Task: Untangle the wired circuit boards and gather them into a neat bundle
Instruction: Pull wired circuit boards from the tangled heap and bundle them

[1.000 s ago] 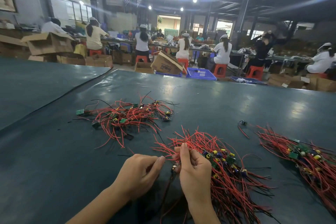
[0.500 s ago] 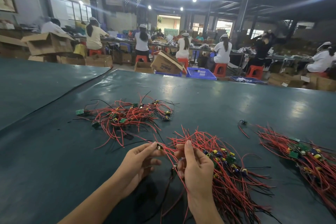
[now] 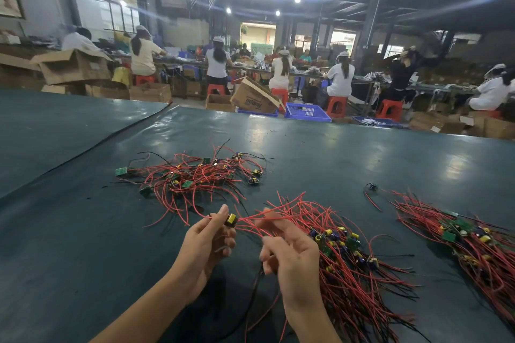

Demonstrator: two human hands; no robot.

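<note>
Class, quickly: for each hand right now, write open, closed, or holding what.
Left hand: closed, pinching a small wired board.
Right hand: closed, fingers curled round red wires, though blurred.

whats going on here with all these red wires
A person is sorting wired circuit boards on a green table. The left hand pinches one small board, its red wires running to the right hand, which grips them beside the middle bundle. A tangled pile lies further back, and a second bundle lies to the right.
</note>
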